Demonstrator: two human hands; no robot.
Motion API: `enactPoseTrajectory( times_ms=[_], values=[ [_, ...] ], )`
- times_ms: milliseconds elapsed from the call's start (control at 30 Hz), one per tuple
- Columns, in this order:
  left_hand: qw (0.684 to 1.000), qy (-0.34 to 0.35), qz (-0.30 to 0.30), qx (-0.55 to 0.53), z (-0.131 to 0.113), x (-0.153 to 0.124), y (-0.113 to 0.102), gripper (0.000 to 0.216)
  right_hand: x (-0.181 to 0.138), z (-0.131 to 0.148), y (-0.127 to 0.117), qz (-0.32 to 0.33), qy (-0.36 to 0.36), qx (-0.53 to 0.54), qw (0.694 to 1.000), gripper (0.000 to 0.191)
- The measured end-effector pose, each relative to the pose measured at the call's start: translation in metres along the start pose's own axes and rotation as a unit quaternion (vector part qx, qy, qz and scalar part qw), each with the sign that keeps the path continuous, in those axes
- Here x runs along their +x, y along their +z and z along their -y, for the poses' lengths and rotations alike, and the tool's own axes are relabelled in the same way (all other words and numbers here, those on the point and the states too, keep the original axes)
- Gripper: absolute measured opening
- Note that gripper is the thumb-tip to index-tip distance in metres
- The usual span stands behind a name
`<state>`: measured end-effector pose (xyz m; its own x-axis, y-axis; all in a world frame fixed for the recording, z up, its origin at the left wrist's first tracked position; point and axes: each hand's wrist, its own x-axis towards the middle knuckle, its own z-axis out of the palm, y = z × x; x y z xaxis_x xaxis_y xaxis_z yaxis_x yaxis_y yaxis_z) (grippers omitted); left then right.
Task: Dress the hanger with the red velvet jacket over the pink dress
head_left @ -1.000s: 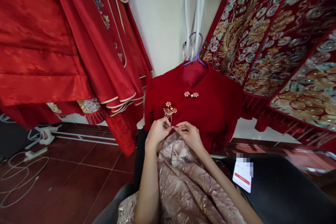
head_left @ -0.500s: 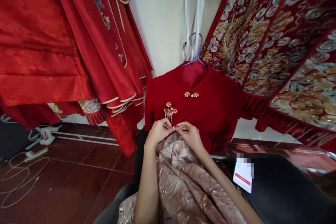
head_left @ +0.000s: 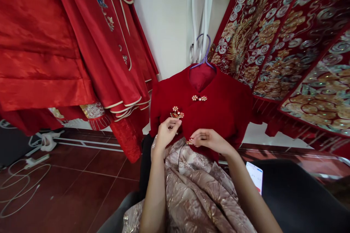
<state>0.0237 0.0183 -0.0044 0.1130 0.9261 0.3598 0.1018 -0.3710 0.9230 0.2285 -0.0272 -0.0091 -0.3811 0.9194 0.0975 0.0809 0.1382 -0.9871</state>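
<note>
A dark red jacket (head_left: 221,109) hangs on a purple hanger (head_left: 203,56) in front of me. Two pearl frog buttons sit on it: one at the collar (head_left: 199,98), one with a gold ornament (head_left: 177,113) lower left. My left hand (head_left: 167,131) pinches the jacket flap just under that ornament. My right hand (head_left: 209,139) holds the jacket's front edge lower right, with a small pearl clasp (head_left: 189,141) at its fingertips. A beige-gold brocade skirt (head_left: 191,189) hangs below the jacket between my forearms.
Red satin garments (head_left: 68,43) hang at the left. Embroidered red and gold robes (head_left: 290,43) hang at the right. White cables (head_left: 24,174) lie on the dark red tile floor. A phone (head_left: 255,176) rests on a black surface at the lower right.
My two hands were together under the ornament. Now they have parted: the right hand has moved right and slightly down, and the left has risen toward the ornament.
</note>
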Motion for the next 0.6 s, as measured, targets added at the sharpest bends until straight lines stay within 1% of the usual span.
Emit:
enactPoseTrajectory(
  times_ms=[67,100,167,233,400,600],
  values=[
    [0.994,-0.034,-0.058,-0.090,-0.001,0.005,0.009,0.036,-0.013,0.011,-0.011,0.048,0.010,0.024,0.999,0.024],
    [0.986,-0.051,-0.081,-0.136,-0.003,0.008,0.013,0.038,-0.018,0.015,-0.014,0.055,0.011,0.038,0.998,0.023],
    [0.968,-0.078,-0.112,-0.212,-0.007,0.011,0.021,0.042,-0.024,0.020,-0.017,0.049,0.014,0.064,0.997,0.022],
    [0.954,-0.093,-0.124,-0.256,-0.010,0.011,0.026,0.042,-0.025,0.021,-0.017,0.034,0.020,0.076,0.996,0.023],
    [0.945,-0.115,-0.127,-0.278,-0.013,0.013,0.029,0.039,-0.022,0.018,-0.013,0.030,0.027,0.084,0.996,0.025],
    [0.948,-0.114,-0.166,-0.246,-0.006,0.020,0.034,0.032,-0.020,0.016,-0.010,0.034,0.020,0.097,0.995,0.022]
  ],
)
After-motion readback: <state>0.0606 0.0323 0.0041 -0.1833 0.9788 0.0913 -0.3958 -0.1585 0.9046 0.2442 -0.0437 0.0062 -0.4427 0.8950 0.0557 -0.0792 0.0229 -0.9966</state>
